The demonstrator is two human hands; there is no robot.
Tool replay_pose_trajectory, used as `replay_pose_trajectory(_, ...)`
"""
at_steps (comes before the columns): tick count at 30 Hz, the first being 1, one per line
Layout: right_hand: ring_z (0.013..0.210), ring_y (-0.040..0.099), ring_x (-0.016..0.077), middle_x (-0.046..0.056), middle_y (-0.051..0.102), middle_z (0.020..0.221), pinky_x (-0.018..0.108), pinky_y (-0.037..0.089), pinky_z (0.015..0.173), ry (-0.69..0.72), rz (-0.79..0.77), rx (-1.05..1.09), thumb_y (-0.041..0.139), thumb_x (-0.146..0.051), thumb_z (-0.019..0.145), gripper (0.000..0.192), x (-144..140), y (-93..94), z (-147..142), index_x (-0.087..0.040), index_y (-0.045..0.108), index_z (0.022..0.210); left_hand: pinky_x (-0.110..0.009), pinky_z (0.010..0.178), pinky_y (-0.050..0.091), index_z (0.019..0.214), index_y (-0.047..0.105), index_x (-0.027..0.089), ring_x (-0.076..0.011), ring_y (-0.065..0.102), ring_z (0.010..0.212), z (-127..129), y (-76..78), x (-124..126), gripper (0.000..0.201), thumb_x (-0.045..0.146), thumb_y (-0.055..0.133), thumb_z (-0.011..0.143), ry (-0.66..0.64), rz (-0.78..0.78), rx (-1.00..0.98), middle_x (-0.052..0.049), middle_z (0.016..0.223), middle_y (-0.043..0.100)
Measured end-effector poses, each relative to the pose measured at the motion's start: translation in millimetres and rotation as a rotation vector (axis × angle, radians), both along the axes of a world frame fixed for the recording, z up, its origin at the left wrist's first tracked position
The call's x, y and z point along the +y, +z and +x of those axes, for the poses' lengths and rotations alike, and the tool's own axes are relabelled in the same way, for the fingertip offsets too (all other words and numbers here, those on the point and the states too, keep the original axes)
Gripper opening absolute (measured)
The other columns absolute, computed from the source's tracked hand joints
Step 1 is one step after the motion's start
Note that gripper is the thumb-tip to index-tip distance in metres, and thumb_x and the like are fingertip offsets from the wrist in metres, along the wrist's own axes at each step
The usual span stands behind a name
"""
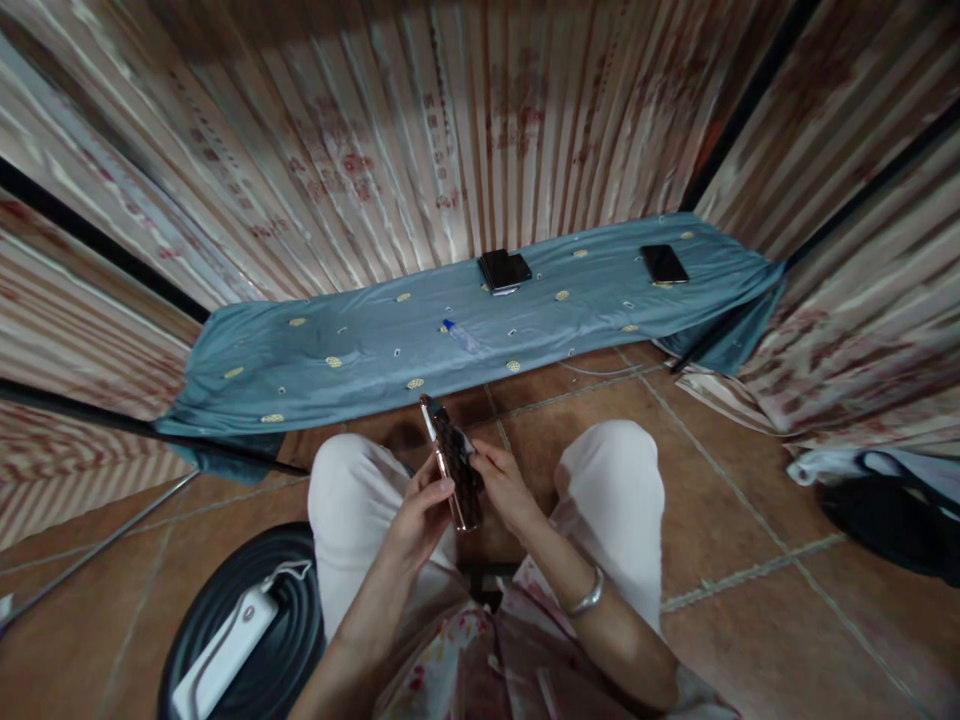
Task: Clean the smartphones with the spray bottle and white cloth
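1. A seated person holds a phone (452,462) in a dark patterned case between both knees, above the tiled floor (750,520).
2. The left hand (418,515) has its grip closed around the phone's lower edge; the right hand (504,485) clasps the opposite side.
3. Beyond, a blue cloth (360,350) carries a dark wallet (504,270) and a second phone (664,264).

Both hands on 1 phone (452,462) over the lap: left hand (420,515) grips its edge, right hand (504,485) at the back. 2 phones (504,270) on blue cloth (360,350) ahead.
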State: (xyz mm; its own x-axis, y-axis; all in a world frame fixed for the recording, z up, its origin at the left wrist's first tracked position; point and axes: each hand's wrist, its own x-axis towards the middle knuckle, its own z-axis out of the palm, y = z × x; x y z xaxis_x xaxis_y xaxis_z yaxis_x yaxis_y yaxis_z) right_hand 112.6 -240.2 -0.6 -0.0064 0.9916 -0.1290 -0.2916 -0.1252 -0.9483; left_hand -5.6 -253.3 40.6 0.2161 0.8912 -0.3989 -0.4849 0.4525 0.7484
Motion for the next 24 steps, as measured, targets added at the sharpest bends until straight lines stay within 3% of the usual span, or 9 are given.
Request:
replay_pose_trajectory(4, 0.068, 0.056, 0.0158, -0.003, 0.063, 0.07, 0.024, 0.042, 0.066, 0.068, 0.095, -0.19, 0.045, -0.022, 0.08, 0.023, -0.7, 1.3, 11.9, -0.021, 0.069, 0.08, -0.025, 0.068, 0.051, 0.086, 0.069, 0.018, -0.0145, 0.063, 0.069, 6.1, -3.3, 1.6, 0.04, 0.013, 0.083, 0.049, -0.002, -0.041, -0.001, 0.0, 0.077, 0.07)
replay_pose_trajectory(10, 0.079, 0.063, 0.0191, -0.001, 0.069, 0.083, 0.027, 0.045, 0.074, 0.105, 0.158, -0.391, 0.043, -0.017, 0.084, 0.032, -7.7, 4.3, 27.6, -0.025, 0.069, 0.099, -0.023, 0.064, 0.052, 0.081, 0.068, 0.019, -0.0125, 0.063, 0.065, 15.1, -3.3, 6.5, 0.036, 0.012, 0.082, 0.049, -0.019, -0.063, -0.026, 0.002, 0.075, 0.07)
replay_pose_trajectory(15, 0.081, 0.064, 0.0187, -0.001, 0.069, 0.084, 0.026, 0.046, 0.076, 0.137, 0.133, -0.413, 0.041, -0.016, 0.083, 0.031, -7.7, 0.0, 36.3, -0.024, 0.068, 0.095, -0.025, 0.067, 0.053, 0.098, 0.067, 0.023, -0.0139, 0.065, 0.071, 24.4, -4.8, 9.5, 0.05, 0.01, 0.081, 0.051, 0.008, -0.075, -0.027, 0.002, 0.085, 0.072)
replay_pose_trajectory(20, 0.076, 0.061, 0.0175, -0.001, 0.065, 0.076, 0.026, 0.046, 0.075, 0.12, 0.108, -0.299, 0.04, -0.019, 0.081, 0.029, -6.2, -4.1, 42.8, -0.021, 0.068, 0.09, -0.028, 0.089, 0.049, 0.107, 0.066, 0.024, -0.0178, 0.065, 0.098, 30.1, -6.7, 13.0, 0.06, 0.007, 0.08, 0.051, -0.011, -0.065, -0.02, 0.0, 0.107, 0.072)
replay_pose_trajectory(24, 0.075, 0.059, 0.0164, -0.001, 0.065, 0.077, 0.025, 0.045, 0.072, 0.092, 0.069, -0.22, 0.041, -0.023, 0.08, 0.028, -14.2, -8.8, 47.6, -0.02, 0.068, 0.088, -0.034, 0.102, 0.041, 0.107, 0.065, 0.023, -0.0246, 0.054, 0.124, 31.0, -9.5, 21.9, 0.061, 0.01, 0.08, 0.05, 0.008, -0.043, -0.003, -0.004, 0.12, 0.069)
